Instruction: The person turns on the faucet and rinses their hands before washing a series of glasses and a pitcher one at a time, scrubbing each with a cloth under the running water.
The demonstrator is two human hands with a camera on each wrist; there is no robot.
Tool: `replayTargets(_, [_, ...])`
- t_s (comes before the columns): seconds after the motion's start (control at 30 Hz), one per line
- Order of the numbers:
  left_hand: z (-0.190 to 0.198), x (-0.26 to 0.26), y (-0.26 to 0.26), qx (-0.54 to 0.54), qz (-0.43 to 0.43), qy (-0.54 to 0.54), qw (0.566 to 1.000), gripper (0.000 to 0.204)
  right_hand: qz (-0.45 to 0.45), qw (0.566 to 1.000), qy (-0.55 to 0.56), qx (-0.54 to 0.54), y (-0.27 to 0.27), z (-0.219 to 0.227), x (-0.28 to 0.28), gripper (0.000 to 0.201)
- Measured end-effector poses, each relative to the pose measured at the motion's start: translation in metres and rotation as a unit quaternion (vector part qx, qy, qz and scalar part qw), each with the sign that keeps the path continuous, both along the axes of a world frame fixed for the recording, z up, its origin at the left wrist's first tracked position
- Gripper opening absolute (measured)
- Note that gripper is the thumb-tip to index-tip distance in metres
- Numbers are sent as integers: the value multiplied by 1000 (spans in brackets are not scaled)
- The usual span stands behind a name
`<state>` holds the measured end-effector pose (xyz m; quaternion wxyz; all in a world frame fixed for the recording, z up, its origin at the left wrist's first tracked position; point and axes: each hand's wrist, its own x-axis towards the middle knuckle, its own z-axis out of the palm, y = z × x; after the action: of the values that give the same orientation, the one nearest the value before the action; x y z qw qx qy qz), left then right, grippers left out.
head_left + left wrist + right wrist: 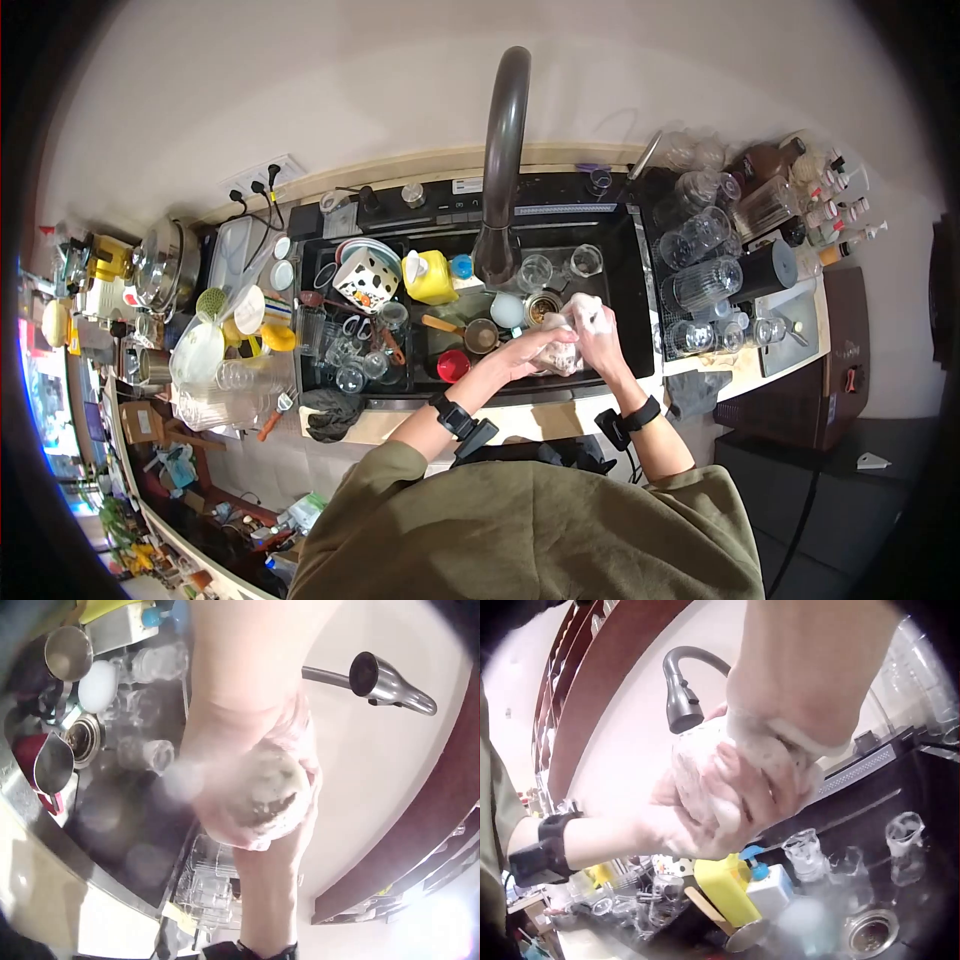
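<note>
Over the black sink, my two hands come together around a rounded, foam-covered thing. It has a pale, round end with dark patches; cannot tell its exact kind under the suds. My left hand grips it from the left, fingers curled and wet with lather. Thick white foam coats my right hand, which wraps it from the other side. Below the hands lie the metal drain, a white round thing and clear glasses.
The dark tap arches over the sink. A yellow bottle, a red cup and a wooden-handled pan stand in the sink. Several utensils and glasses crowd its left side. A rack of glassware stands right.
</note>
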<state>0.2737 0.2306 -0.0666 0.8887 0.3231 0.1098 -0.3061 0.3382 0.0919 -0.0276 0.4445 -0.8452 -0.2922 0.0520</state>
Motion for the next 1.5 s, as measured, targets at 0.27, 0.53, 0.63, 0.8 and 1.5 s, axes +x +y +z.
replayTargets(0.27, [5, 41, 31, 545, 53, -249, 799, 73, -235, 970, -15, 54, -53, 11, 27, 22])
replayTargets(0.53, [-20, 86, 39, 479, 396, -69, 780, 74, -245, 969, -5, -34, -116, -24, 0, 24])
replayTargets(0.63, [-63, 102, 48, 597, 460, -110, 648, 75, -249, 966, 75, -13, -124, -32, -11, 26])
replayTargets(0.8, [-80, 114, 57, 642, 471, -121, 593, 75, -204, 975, 78, -45, -129, -39, -17, 30])
replayTargets(1.5, [-79, 98, 55, 755, 327, -162, 545, 85, -87, 979, 91, -160, -105, -50, -17, 18])
